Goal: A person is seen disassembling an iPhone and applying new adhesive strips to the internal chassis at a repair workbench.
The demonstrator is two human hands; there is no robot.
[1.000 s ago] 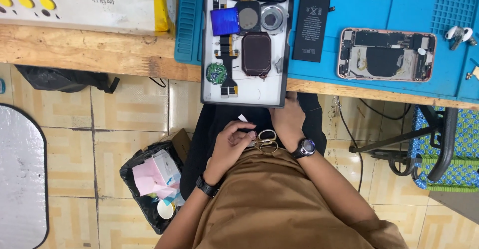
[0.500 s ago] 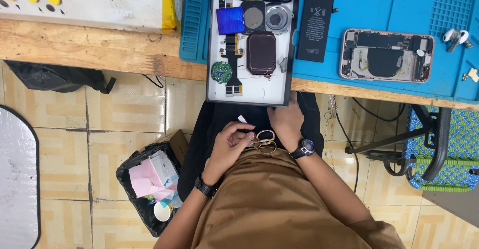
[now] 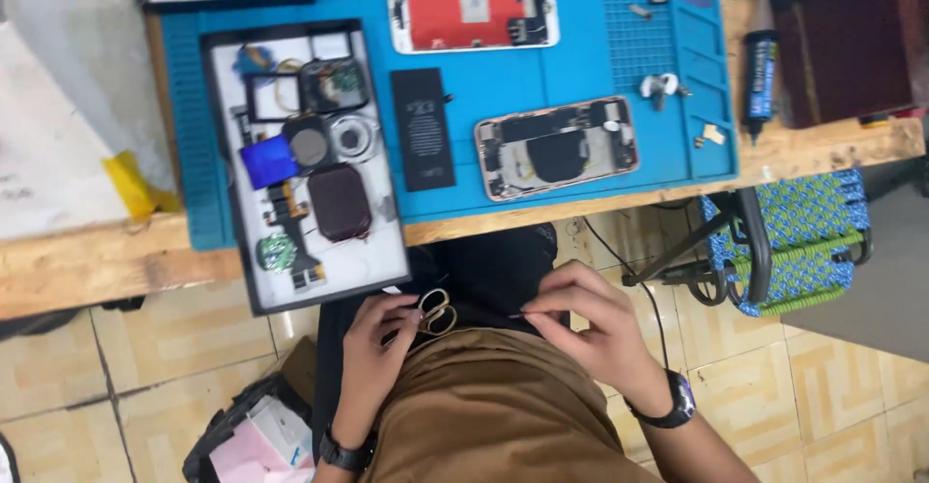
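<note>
A seated person works over the lap, below the edge of a wooden table (image 3: pixel 116 270). The left hand (image 3: pixel 373 347) has its fingers (image 3: pixel 411 316) curled narrow around a small pair of scissors (image 3: pixel 435 311) with gold-coloured loops, thumb and forefinger at the handles. Just beside them, the right hand (image 3: pixel 590 333) pinches its fingers (image 3: pixel 542 311) tight on a thin dark sliver (image 3: pixel 518 316) whose nature is too small to tell; its tip points toward the scissors, the two nearly touching.

The step in hand looks like a fine trim: the sliver is being offered to the blades, held close over the brown apron (image 3: pixel 484 415). A cut here would call for steady alignment and a firm pinch so the piece does not slip.

Above the fingers, overhanging the table's edge, a white tray (image 3: pixel 382 268) with a black rim carries small parts: a blue square chip (image 3: pixel 269 162), round components, a dark rounded pad (image 3: pixel 339 202) and flex cables. Farther up, on a blue work mat (image 3: pixel 581 72), lie a black battery (image 3: pixel 422 127), an opened phone body (image 3: pixel 556 146) and a screen panel with a red back (image 3: pixel 472 9). A dark glue bottle (image 3: pixel 762 72) stands to the far right of the mat. Beyond the right hand stands a stool with a blue-and-green woven seat (image 3: pixel 794 231); below the left wrist, a black bin (image 3: pixel 256 435) holds pink scraps on the tiled floor (image 3: pixel 145 367).
</note>
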